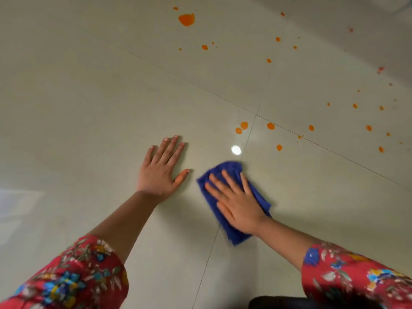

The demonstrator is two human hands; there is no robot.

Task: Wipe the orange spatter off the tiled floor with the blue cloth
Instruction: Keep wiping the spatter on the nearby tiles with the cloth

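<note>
Now, notes from largest down.

Tiled floor [78,97]: pale, glossy, big tiles. Thin grout lines [247,141] cross just beyond my hands.

Orange spatter [186,19]: scattered over the far and right part of the floor. The biggest blot sits far, about centre. Many small drops lie to the far right. The nearest pair [242,128] lies just beyond the cloth, beside the grout line. I see no orange on the near-left tile.

Blue cloth [230,169]: folded and flat on the floor, near and slightly right of centre, lying across a grout line under my right hand. Its edges look blurred, so I judge it is sliding.

Right hand [236,201]: fingers straight and spread, palm pressing the cloth down, not curled round it.

Left hand [161,168]: flat on bare tile just left of the cloth and apart from it. The fingers are spread and hold nothing; I read it as a brace. The thumb looks orange-tinged, and I can't tell whether that is stain or light.

Step in hand: wiping, with the cloth short of the nearest drops. Most of the orange is not yet wiped.

Next move, as I judge it: push the cloth away from me and a little right over the nearest pair, keeping the palm pressure even. The far blot calls for shifting the bracing hand forward first. Wet drops may smear, so a clean fold of cloth would help.
</note>
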